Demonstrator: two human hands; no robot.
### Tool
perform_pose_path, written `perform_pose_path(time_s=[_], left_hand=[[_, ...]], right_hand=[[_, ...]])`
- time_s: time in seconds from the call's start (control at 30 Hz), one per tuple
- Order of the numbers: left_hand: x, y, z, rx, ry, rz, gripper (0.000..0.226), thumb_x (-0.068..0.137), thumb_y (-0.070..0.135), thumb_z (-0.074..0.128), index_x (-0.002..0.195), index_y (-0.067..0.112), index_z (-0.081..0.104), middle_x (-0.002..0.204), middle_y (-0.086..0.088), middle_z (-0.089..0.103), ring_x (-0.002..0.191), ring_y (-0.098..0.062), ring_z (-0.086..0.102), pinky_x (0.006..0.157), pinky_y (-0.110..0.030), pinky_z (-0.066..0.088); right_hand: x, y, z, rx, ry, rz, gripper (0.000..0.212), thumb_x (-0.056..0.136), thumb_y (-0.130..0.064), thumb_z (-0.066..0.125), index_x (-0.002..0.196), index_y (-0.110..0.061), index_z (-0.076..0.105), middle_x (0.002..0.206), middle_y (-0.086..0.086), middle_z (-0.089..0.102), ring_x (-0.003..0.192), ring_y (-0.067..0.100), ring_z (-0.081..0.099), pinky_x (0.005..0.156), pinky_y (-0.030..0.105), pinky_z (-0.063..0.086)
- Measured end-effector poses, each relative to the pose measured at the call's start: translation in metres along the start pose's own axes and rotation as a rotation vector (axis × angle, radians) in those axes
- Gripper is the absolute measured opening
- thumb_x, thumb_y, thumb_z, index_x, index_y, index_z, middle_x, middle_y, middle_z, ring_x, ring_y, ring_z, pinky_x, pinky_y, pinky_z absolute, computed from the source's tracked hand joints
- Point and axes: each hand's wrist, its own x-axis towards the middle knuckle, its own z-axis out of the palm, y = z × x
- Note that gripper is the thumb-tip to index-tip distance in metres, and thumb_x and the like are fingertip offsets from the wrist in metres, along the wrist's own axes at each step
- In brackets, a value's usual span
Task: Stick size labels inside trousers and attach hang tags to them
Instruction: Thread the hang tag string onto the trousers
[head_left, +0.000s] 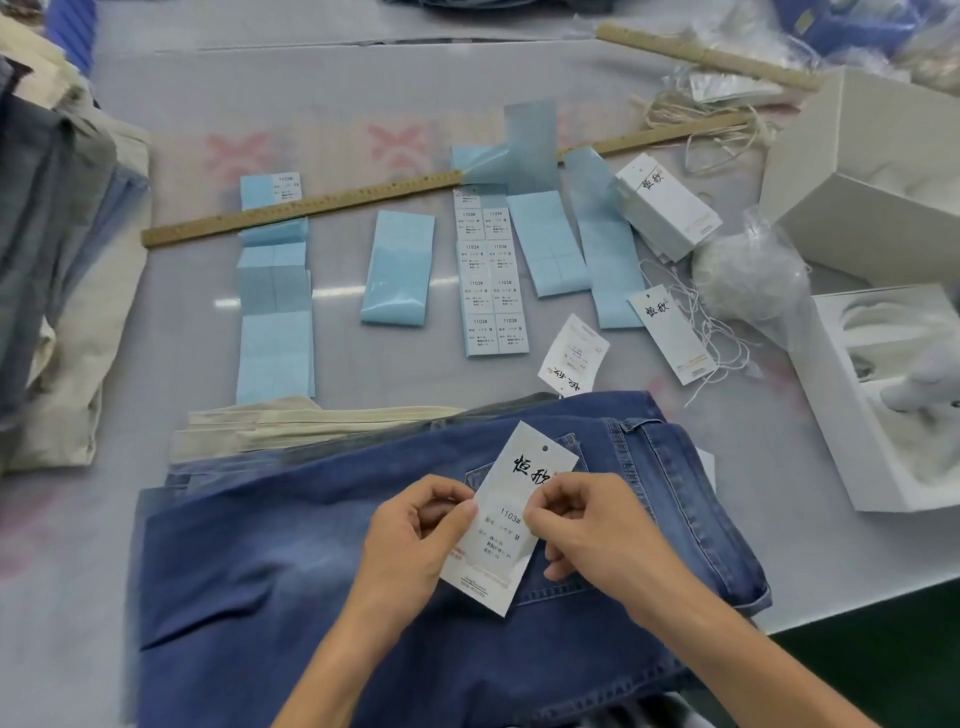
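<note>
A white hang tag (511, 499) with black brush lettering and a printed size label lies tilted above the blue jeans (291, 566) near the table's front. My left hand (415, 535) pinches the tag's left edge. My right hand (587, 525) pinches its right edge at the label. A sheet of white size labels (491, 275) lies on the table beyond. A stack of hang tags (665, 210) sits at the right, and two loose hang tags (571, 356) with strings lie nearby.
Blue backing strips (399, 267) lie spread across the table under a wooden ruler (311, 205). Folded trousers (57, 249) pile at the left, beige ones (311, 421) behind the jeans. White boxes (872, 208) and a bag of string (753, 275) stand at the right.
</note>
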Motion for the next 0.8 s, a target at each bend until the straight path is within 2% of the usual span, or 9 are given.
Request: perform_pose_path(time_s=[0.13, 0.2, 0.37, 0.47, 0.53, 0.6, 0.67, 0.73, 0.8], left_hand=[[-0.002, -0.003, 0.003, -0.014, -0.034, -0.013, 0.019, 0.096, 0.015, 0.067, 0.086, 0.031, 0.067, 0.081, -0.014, 0.076, 0.071, -0.02, 0.069, 0.059, -0.031, 0.05], [-0.003, -0.004, 0.004, -0.016, -0.054, -0.01, 0.014, 0.092, 0.02, 0.071, 0.088, 0.032, 0.065, 0.083, -0.012, 0.077, 0.072, -0.022, 0.072, 0.059, -0.031, 0.053], [-0.005, -0.008, 0.004, -0.029, -0.106, -0.03, 0.024, 0.088, 0.009, 0.077, 0.104, 0.021, 0.064, 0.092, -0.008, 0.079, 0.082, -0.028, 0.077, 0.064, -0.031, 0.061], [-0.007, -0.009, 0.008, -0.034, -0.06, -0.001, 0.026, 0.088, 0.006, 0.076, 0.095, 0.031, 0.071, 0.091, -0.007, 0.079, 0.081, -0.026, 0.077, 0.063, -0.029, 0.06], [-0.008, -0.008, 0.01, -0.039, -0.036, 0.014, 0.028, 0.087, 0.007, 0.077, 0.092, 0.034, 0.072, 0.091, -0.006, 0.079, 0.081, -0.024, 0.077, 0.062, -0.026, 0.059], [-0.009, -0.006, 0.011, -0.082, -0.003, 0.024, 0.024, 0.083, 0.012, 0.079, 0.092, 0.034, 0.072, 0.092, -0.007, 0.079, 0.082, -0.025, 0.077, 0.064, -0.026, 0.06], [-0.009, 0.0, 0.013, -0.142, 0.024, 0.031, 0.022, 0.078, 0.02, 0.083, 0.093, 0.032, 0.072, 0.094, -0.009, 0.079, 0.084, -0.026, 0.077, 0.065, -0.026, 0.06], [-0.009, 0.007, 0.016, -0.16, -0.004, 0.049, 0.025, 0.075, 0.024, 0.088, 0.093, 0.031, 0.072, 0.096, -0.01, 0.079, 0.085, -0.026, 0.077, 0.066, -0.026, 0.06], [-0.009, 0.014, 0.024, -0.143, -0.074, 0.058, 0.023, 0.076, 0.024, 0.084, 0.093, 0.03, 0.071, 0.096, -0.01, 0.079, 0.086, -0.026, 0.077, 0.066, -0.026, 0.06]], right_hand=[[0.001, 0.004, 0.003, -0.044, 0.041, -0.044, 0.012, 0.087, -0.008, 0.068, 0.076, -0.013, 0.071, 0.062, -0.006, 0.067, 0.052, 0.011, 0.064, 0.052, 0.03, 0.059], [0.002, 0.006, 0.005, -0.081, 0.06, -0.068, 0.011, 0.087, -0.01, 0.069, 0.076, -0.014, 0.07, 0.063, -0.006, 0.067, 0.051, 0.014, 0.066, 0.051, 0.032, 0.06], [0.003, 0.015, 0.01, -0.174, 0.137, -0.165, 0.018, 0.087, -0.013, 0.072, 0.074, -0.023, 0.065, 0.069, -0.006, 0.067, 0.052, 0.01, 0.064, 0.046, 0.026, 0.056], [0.0, 0.022, 0.016, -0.356, 0.202, -0.303, 0.018, 0.089, -0.023, 0.073, 0.083, -0.03, 0.058, 0.072, -0.013, 0.064, 0.061, 0.011, 0.063, 0.051, 0.031, 0.057], [-0.001, 0.025, 0.017, -0.436, 0.271, -0.367, 0.034, 0.088, -0.028, 0.075, 0.097, -0.038, 0.043, 0.074, -0.015, 0.062, 0.066, 0.007, 0.063, 0.053, 0.031, 0.056], [0.001, 0.025, 0.011, -0.373, 0.354, -0.349, 0.054, 0.083, -0.035, 0.079, 0.106, -0.043, 0.031, 0.083, -0.014, 0.059, 0.067, 0.009, 0.062, 0.052, 0.032, 0.055], [0.003, 0.02, -0.001, -0.174, 0.373, -0.27, 0.058, 0.079, -0.043, 0.082, 0.111, -0.041, 0.034, 0.087, -0.01, 0.06, 0.062, 0.013, 0.061, 0.05, 0.035, 0.054], [0.002, 0.016, -0.008, 0.076, 0.226, -0.216, 0.049, 0.081, -0.038, 0.083, 0.112, -0.045, 0.046, 0.09, -0.007, 0.07, 0.06, 0.014, 0.065, 0.046, 0.027, 0.049], [-0.002, 0.015, -0.009, 0.139, 0.115, -0.265, 0.03, 0.088, -0.024, 0.079, 0.106, -0.042, 0.063, 0.094, -0.011, 0.077, 0.072, 0.011, 0.072, 0.051, 0.02, 0.052]])
